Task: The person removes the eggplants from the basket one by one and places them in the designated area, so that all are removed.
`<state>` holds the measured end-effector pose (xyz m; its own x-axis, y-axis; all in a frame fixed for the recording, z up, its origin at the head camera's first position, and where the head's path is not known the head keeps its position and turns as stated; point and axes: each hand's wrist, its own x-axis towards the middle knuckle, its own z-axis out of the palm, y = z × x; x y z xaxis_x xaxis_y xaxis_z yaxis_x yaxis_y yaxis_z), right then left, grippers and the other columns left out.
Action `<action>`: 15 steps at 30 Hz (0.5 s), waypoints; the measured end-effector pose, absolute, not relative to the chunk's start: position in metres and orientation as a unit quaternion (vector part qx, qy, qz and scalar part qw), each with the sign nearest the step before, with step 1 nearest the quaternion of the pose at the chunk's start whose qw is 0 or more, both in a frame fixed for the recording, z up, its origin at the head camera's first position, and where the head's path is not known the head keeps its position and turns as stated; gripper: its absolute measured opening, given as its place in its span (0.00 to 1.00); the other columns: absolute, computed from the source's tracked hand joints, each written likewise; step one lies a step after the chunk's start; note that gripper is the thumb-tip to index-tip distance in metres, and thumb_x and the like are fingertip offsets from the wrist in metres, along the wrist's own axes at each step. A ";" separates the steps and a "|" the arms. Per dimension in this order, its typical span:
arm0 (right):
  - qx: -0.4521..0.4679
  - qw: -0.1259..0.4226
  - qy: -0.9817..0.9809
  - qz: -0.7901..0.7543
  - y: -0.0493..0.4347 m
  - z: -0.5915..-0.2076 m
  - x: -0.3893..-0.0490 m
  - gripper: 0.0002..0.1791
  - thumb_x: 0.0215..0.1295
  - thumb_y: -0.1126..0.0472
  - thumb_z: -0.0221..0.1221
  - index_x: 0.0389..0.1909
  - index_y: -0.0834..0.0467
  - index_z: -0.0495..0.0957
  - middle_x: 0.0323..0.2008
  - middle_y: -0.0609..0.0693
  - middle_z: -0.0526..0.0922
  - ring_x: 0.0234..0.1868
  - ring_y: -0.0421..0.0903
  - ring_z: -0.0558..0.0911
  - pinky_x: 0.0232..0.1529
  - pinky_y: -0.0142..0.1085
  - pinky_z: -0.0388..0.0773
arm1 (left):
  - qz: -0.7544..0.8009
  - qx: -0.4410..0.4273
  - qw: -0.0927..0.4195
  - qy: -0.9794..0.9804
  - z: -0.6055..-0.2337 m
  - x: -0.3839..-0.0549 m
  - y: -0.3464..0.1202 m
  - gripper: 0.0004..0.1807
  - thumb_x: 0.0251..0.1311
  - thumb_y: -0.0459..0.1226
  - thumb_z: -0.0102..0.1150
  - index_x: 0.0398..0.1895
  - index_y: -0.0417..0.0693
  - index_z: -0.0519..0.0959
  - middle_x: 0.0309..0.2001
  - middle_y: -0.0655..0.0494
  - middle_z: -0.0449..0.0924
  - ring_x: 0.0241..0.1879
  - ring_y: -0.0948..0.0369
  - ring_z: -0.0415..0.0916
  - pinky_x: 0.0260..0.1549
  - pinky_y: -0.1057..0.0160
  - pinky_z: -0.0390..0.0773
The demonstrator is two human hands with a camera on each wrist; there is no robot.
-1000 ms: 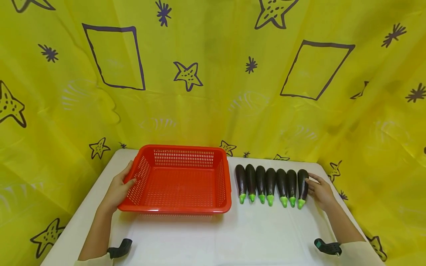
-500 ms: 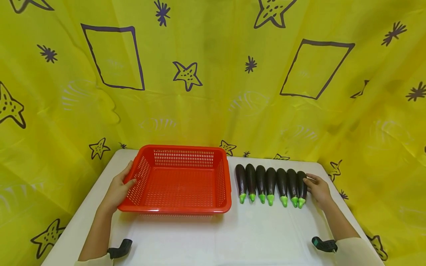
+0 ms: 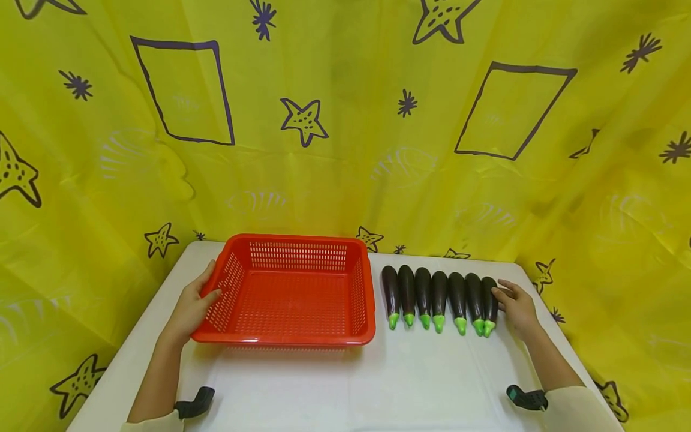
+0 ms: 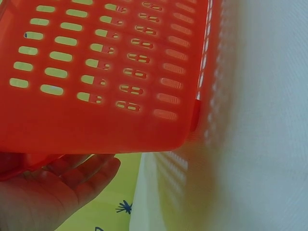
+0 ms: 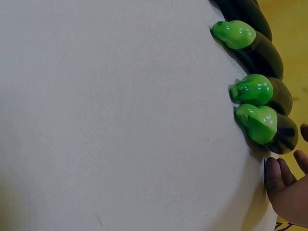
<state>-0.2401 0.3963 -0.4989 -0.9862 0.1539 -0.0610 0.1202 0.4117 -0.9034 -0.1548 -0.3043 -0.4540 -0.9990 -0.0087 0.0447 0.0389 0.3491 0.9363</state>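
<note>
A red perforated basket (image 3: 291, 238) stands empty on the left half of the white table (image 3: 378, 384). My left hand (image 3: 194, 303) holds its left rim, thumb over the edge. In the left wrist view the palm (image 4: 43, 192) lies under the basket rim (image 4: 96, 125). Right of the basket, several dark purple eggplants (image 3: 438, 293) with green stem ends lie side by side, stems toward me. My right hand (image 3: 517, 306) touches the rightmost eggplant (image 3: 489, 299) with straight fingers. In the right wrist view the fingertips (image 5: 276, 175) sit just beside that eggplant (image 5: 272, 129).
A yellow curtain (image 3: 345, 150) with drawn stars and squares closes off the back and both sides of the table. Black wrist-camera mounts (image 3: 195, 403) (image 3: 526, 397) show near the front edge. Bare white table lies in front of the basket and eggplants.
My right hand has moved slightly left and pushed the rightmost eggplant against its neighbour, closing the gap in the row. The left hand and the basket have stayed put.
</note>
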 end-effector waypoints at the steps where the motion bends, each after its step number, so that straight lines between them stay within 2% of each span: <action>1: -0.081 0.018 -0.838 0.539 0.397 -0.499 -0.240 0.37 0.84 0.54 0.51 0.78 0.75 0.53 0.68 0.79 0.64 0.36 0.25 0.78 0.42 0.22 0.78 | -0.569 -0.011 0.022 -0.822 -0.454 -0.155 -0.304 0.39 0.78 0.25 0.47 0.85 0.41 0.42 0.83 0.34 0.43 0.48 0.49 0.71 0.32 0.62 0.83; 7: -0.086 0.021 -0.841 0.533 0.400 -0.499 -0.237 0.38 0.84 0.52 0.51 0.78 0.75 0.53 0.69 0.79 0.64 0.37 0.23 0.76 0.42 0.22 0.78 | -0.549 -0.010 0.023 -0.835 -0.453 -0.154 -0.304 0.39 0.78 0.27 0.47 0.85 0.40 0.42 0.82 0.30 0.45 0.44 0.49 0.73 0.31 0.62 0.82; 12: -0.083 0.013 -0.844 0.529 0.393 -0.493 -0.234 0.40 0.83 0.49 0.53 0.79 0.74 0.53 0.71 0.78 0.62 0.39 0.19 0.71 0.44 0.20 0.76 | -0.496 0.003 0.028 -0.868 -0.450 -0.151 -0.307 0.37 0.81 0.34 0.46 0.86 0.40 0.43 0.75 0.23 0.57 0.37 0.52 0.77 0.29 0.62 0.82; 13: -0.082 0.010 -0.845 0.528 0.391 -0.491 -0.233 0.40 0.83 0.49 0.53 0.79 0.73 0.53 0.72 0.77 0.61 0.40 0.20 0.72 0.44 0.20 0.75 | -0.481 0.006 0.033 -0.876 -0.449 -0.151 -0.308 0.37 0.81 0.35 0.46 0.85 0.40 0.43 0.73 0.22 0.59 0.36 0.52 0.77 0.28 0.61 0.81; 15: -0.081 0.000 -0.847 0.526 0.387 -0.488 -0.230 0.41 0.83 0.48 0.53 0.80 0.73 0.52 0.73 0.77 0.60 0.48 0.29 0.76 0.48 0.22 0.76 | -0.452 0.010 0.042 -0.891 -0.448 -0.150 -0.309 0.37 0.82 0.38 0.46 0.85 0.38 0.45 0.70 0.21 0.63 0.36 0.51 0.78 0.28 0.61 0.81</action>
